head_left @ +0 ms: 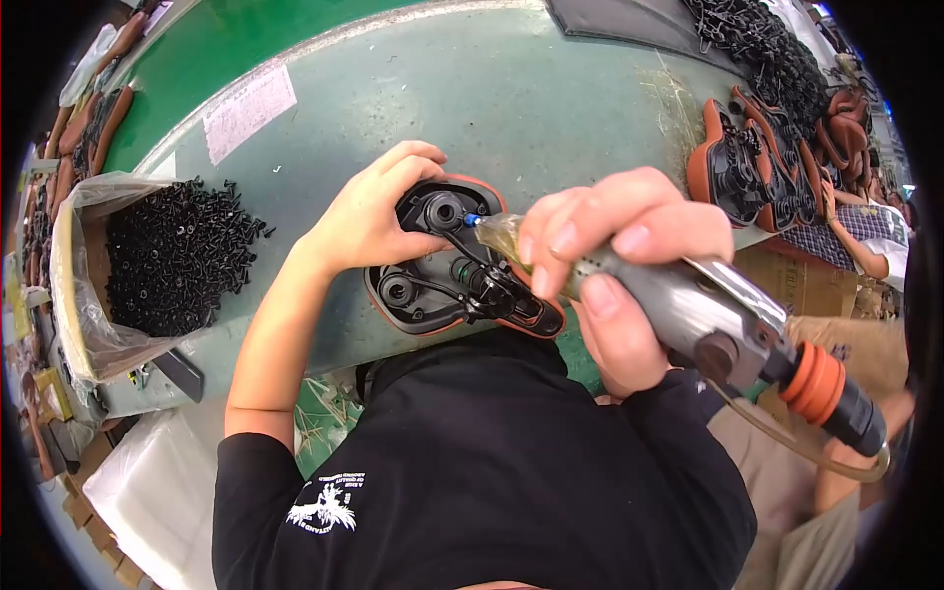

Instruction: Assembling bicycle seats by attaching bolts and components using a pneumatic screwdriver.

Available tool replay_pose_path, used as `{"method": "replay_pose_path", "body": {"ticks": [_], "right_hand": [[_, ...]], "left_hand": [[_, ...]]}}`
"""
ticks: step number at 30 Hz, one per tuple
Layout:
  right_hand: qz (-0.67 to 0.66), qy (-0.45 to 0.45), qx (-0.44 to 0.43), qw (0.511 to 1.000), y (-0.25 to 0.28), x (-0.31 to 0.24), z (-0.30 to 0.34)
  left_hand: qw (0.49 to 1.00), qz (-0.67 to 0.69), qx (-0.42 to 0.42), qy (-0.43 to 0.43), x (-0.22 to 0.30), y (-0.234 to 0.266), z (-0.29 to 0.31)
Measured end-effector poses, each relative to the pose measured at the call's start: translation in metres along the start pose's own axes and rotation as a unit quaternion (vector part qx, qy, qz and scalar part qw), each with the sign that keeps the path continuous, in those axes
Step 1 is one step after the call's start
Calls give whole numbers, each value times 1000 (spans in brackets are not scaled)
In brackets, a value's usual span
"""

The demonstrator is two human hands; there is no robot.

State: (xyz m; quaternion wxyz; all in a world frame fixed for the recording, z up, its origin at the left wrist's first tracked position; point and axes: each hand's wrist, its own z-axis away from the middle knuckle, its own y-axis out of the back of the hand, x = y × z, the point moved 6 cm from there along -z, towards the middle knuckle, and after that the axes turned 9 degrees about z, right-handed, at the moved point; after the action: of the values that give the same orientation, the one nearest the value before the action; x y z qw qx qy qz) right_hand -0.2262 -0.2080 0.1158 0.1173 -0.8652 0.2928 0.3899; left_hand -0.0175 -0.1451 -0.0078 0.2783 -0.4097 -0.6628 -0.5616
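A bicycle saddle (429,267) lies upside down at the table's near edge, its black underside up and its brown-orange rim showing. My left hand (379,211) grips its left side, fingers over the far edge and thumb on the underside. In my right hand (619,261) is a silver air screwdriver (723,315), held slantwise with the fingers wrapped round its body. Its blue-collared tip (473,220) is close beside the round black mount (444,209) on the saddle; whether it touches a screw cannot be made out. The near part of the saddle meets my black shirt.
At the left stands a plastic-lined box (84,285) heaped with black screws (177,256). A paper sheet (250,113) lies on the green table (393,88). More saddles (728,167) and a pile of black metal parts (762,54) are at the right, near another person's arm (855,231).
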Motion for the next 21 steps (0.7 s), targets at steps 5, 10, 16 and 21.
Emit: {"method": "replay_pose_path", "body": {"ticks": [5,10,16,21], "right_hand": [[1,-51,-12,999,-10,16,-3],[43,-80,-63,994,-25,33,-5],[91,-83,-114,986,-44,56,-13],[66,-88,-113,987,-48,78,-18]], "left_hand": [[990,119,59,-42,-17,-12,5],[977,182,103,-48,-29,-22,6],[963,258,77,-11,-41,-25,8],[964,247,100,5,-41,-26,13]]}}
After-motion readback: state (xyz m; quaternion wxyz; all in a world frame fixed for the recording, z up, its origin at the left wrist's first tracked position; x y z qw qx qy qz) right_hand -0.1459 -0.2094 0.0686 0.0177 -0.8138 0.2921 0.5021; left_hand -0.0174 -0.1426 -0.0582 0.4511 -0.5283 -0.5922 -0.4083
